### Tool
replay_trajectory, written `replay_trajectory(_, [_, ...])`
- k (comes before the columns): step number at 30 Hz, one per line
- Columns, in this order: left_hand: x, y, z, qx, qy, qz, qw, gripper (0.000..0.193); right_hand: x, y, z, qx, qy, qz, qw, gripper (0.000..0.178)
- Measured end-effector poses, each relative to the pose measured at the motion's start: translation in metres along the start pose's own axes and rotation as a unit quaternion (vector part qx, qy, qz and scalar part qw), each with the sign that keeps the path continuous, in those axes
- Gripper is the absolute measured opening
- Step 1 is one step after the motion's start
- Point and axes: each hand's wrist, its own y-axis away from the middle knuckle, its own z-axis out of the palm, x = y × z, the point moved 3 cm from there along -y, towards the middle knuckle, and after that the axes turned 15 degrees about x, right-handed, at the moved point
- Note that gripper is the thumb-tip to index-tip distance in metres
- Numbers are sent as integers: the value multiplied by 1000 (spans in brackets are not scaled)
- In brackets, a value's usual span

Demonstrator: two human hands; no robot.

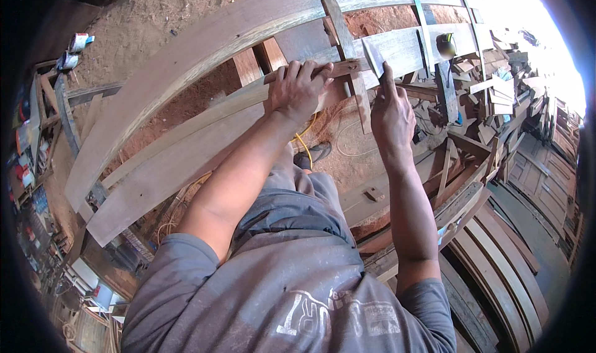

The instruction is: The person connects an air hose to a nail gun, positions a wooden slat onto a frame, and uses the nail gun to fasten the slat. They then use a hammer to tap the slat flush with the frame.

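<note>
My left hand (pixel 300 91) is closed over a short reddish-brown wooden strip (pixel 345 68) that lies along the near long plank. The strip's right end sticks out past my fingers and crosses a narrow wooden crosspiece (pixel 339 29). In my right hand (pixel 395 118) is a knife with a broad, pointed blade (pixel 374 58). Its tip points away from me, and my index finger stretches along it. The blade is just right of the strip's end; whether they touch I cannot tell. My right palm hides the handle.
Long curved planks (pixel 161 86) span the work area. A bluish L-shaped metal bar (pixel 424 33) and a tape measure (pixel 445 45) rest toward the right. Wood offcuts (pixel 496 92) are piled beyond. A yellow cord (pixel 303 144) hangs near my feet. Curved boards (pixel 496 272) are stacked at lower right.
</note>
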Motion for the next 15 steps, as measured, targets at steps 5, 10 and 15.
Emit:
replay_trajectory(5, [-2,-2,1,4,-16,12,1000,34,-1,10,5,3,16,-106,994,66])
replay_trajectory(10, [-2,0,7,20,3,5,1000,39,13,-15,2,-14,26,-5,1000,64])
replay_trajectory(15, [-4,2,7,38,-2,10,999,40,-9,2,-6,24,-60,-57,996,57])
